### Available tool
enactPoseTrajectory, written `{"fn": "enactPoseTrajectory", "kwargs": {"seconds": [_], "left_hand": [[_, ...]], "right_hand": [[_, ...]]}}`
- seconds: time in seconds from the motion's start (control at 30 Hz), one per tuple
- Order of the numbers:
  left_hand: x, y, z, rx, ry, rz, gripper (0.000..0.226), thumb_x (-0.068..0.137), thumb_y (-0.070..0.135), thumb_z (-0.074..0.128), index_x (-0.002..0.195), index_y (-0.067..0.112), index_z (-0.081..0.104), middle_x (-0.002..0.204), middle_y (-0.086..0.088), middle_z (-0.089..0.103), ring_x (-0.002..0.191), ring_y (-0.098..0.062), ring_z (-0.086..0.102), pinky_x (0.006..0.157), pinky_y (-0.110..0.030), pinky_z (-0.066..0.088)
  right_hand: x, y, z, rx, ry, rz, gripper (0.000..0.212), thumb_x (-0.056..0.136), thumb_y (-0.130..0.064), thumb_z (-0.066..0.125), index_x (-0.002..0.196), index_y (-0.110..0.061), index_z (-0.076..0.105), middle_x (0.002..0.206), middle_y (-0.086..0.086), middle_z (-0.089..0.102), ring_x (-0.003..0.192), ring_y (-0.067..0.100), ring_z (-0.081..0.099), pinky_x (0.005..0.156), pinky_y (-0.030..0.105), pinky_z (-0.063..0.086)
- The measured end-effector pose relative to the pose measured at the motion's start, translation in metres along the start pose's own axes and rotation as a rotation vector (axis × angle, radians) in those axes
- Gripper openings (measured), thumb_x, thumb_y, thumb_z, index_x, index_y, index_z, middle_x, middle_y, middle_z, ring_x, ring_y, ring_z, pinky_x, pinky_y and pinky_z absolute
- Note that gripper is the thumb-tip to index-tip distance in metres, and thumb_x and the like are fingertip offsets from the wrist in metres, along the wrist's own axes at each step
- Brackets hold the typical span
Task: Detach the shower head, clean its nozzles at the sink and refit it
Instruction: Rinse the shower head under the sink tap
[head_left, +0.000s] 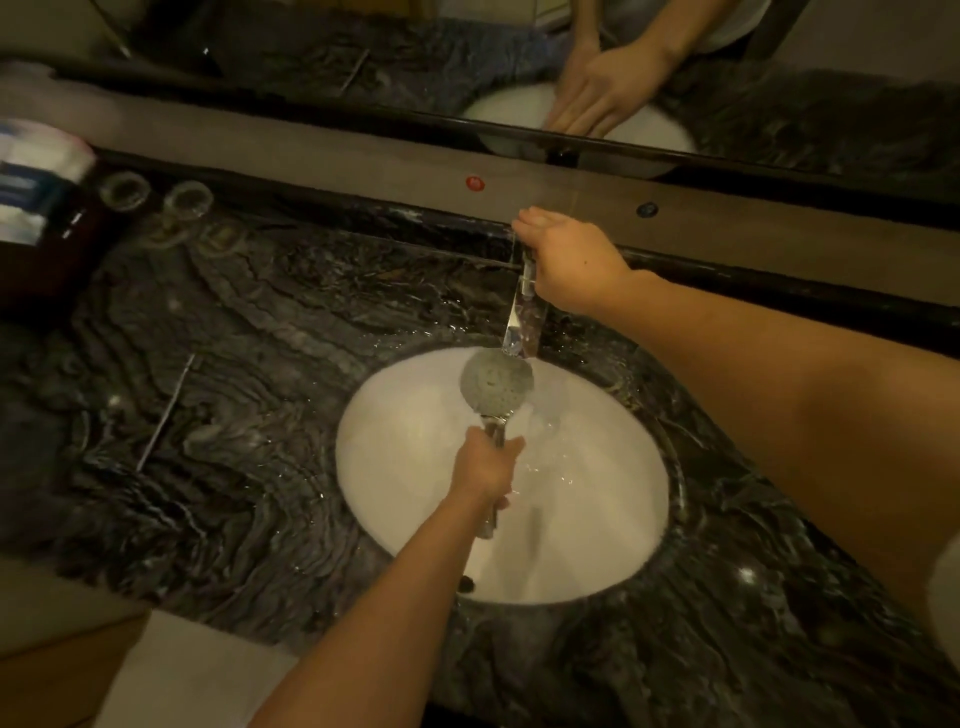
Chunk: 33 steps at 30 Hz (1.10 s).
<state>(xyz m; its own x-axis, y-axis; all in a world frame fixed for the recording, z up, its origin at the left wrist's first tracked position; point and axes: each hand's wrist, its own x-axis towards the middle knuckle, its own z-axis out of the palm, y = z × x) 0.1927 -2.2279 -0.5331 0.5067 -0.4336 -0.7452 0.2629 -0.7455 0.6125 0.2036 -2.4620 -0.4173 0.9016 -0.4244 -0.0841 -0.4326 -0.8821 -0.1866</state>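
Head view, steeply down onto sink (623, 545)

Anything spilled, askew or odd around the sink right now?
Nothing stands out. The left hand holds the shower head nozzle-face up over the basin, under the faucet that the right hand rests on. Two glasses stand upright.

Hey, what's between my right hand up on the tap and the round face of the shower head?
In the head view, the chrome spout runs down from the right hand and ends just above the shower head, which the left hand holds over the sink.
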Motion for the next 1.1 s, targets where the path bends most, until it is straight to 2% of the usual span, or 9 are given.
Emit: {"fn": "enactPoseTrajectory", "kwargs": {"seconds": [0.07,0.17,0.3,0.53,1.1], "left_hand": [[-0.006,0.004,0.006,0.067,-0.020,-0.001,0.036,0.105,0.038,0.053,0.123,0.008,0.043,0.092,-0.007,0.057,0.064,-0.018,0.057,0.036,-0.021,0.043],[-0.013,0.013,0.011,0.012,-0.040,0.004,0.035,0.107,0.036,0.046,0.125,0.006,0.042,0.093,-0.009,0.055,0.064,-0.018,0.055,0.036,-0.022,0.043],[-0.018,0.022,0.014,-0.033,-0.048,0.007,0.030,0.108,0.036,0.045,0.121,0.008,0.045,0.092,-0.008,0.053,0.066,-0.018,0.054,0.038,-0.023,0.045],[-0.019,0.025,0.012,-0.066,-0.045,0.006,0.035,0.108,0.037,0.044,0.126,0.007,0.043,0.099,-0.011,0.054,0.071,-0.020,0.056,0.044,-0.028,0.047],[-0.017,0.020,0.014,-0.070,-0.028,-0.005,0.035,0.107,0.036,0.045,0.126,0.007,0.044,0.098,-0.011,0.055,0.069,-0.020,0.057,0.043,-0.028,0.046]], "right_hand": [[0.000,0.001,0.001,0.000,0.001,0.007,0.070,0.090,-0.010,0.059,0.154,-0.013,0.032,0.161,0.007,0.030,0.149,0.023,0.025,0.116,0.040,0.026],[0.000,0.000,0.001,0.018,0.014,0.010,0.072,0.088,-0.009,0.062,0.153,-0.014,0.033,0.161,0.006,0.030,0.148,0.023,0.025,0.116,0.040,0.027],[-0.002,-0.001,0.000,0.016,0.016,0.016,0.073,0.087,-0.010,0.065,0.153,-0.014,0.034,0.160,0.006,0.031,0.148,0.024,0.027,0.115,0.043,0.029],[-0.002,-0.003,-0.003,0.033,0.001,0.025,0.070,0.090,-0.008,0.059,0.154,-0.014,0.030,0.162,0.005,0.027,0.150,0.021,0.021,0.116,0.045,0.027],[-0.001,-0.002,0.001,0.028,0.037,0.016,0.069,0.090,-0.011,0.060,0.153,-0.013,0.033,0.161,0.006,0.030,0.148,0.023,0.025,0.115,0.044,0.027]]}}
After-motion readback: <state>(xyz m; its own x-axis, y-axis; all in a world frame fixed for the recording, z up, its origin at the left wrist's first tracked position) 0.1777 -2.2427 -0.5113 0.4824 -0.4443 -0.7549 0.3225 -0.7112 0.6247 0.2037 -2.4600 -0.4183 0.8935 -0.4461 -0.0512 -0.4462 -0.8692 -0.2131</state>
